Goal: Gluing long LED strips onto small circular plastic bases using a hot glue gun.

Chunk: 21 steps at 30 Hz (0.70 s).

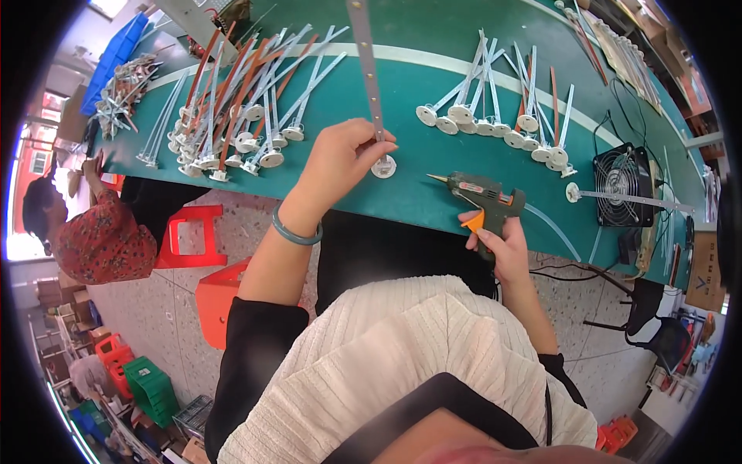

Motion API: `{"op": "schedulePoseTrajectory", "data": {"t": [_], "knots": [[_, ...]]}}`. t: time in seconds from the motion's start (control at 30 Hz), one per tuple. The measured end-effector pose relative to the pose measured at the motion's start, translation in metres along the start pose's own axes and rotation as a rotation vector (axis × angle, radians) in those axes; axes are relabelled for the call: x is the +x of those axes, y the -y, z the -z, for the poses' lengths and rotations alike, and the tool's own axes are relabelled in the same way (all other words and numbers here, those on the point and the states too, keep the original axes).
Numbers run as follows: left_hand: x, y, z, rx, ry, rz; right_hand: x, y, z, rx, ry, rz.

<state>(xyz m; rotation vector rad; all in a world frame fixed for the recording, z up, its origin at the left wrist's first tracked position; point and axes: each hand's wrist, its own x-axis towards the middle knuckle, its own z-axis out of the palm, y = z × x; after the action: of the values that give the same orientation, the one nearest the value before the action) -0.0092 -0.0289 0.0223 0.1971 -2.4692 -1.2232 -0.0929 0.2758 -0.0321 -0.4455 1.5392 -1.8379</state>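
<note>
Holding a grey strip [369,73] upright on its white round base [383,165], the left hand [340,158] pinches it closed on the green table [433,155]. Right of the base, the right hand [502,243] grips a glue gun [483,197]. Finished pieces [232,116] lie left of it in a big pile, so much seems done.

One head-worn fisheye view looks steeply down, close over the green table [433,166]. Its rim bends straight edges.
</note>
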Motion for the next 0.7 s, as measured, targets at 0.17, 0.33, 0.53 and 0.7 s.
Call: {"op": "schedulePoseTrajectory", "data": {"t": [0.17,0.33,0.53,0.7], "knots": [[-0.004,0.01,-0.008,0.202,-0.061,-0.228,0.014,-0.007,-0.021,-0.146,0.081,0.11],[-0.004,0.013,-0.01,0.243,-0.037,-0.265,0.017,-0.009,-0.036,-0.351,0.075,0.107],[-0.001,0.018,-0.012,0.142,-0.09,-0.27,0.027,-0.013,-0.043,-0.642,0.073,0.341],[-0.005,0.02,-0.008,0.155,-0.042,-0.195,0.031,-0.021,-0.048,-0.59,0.03,0.279]]}}
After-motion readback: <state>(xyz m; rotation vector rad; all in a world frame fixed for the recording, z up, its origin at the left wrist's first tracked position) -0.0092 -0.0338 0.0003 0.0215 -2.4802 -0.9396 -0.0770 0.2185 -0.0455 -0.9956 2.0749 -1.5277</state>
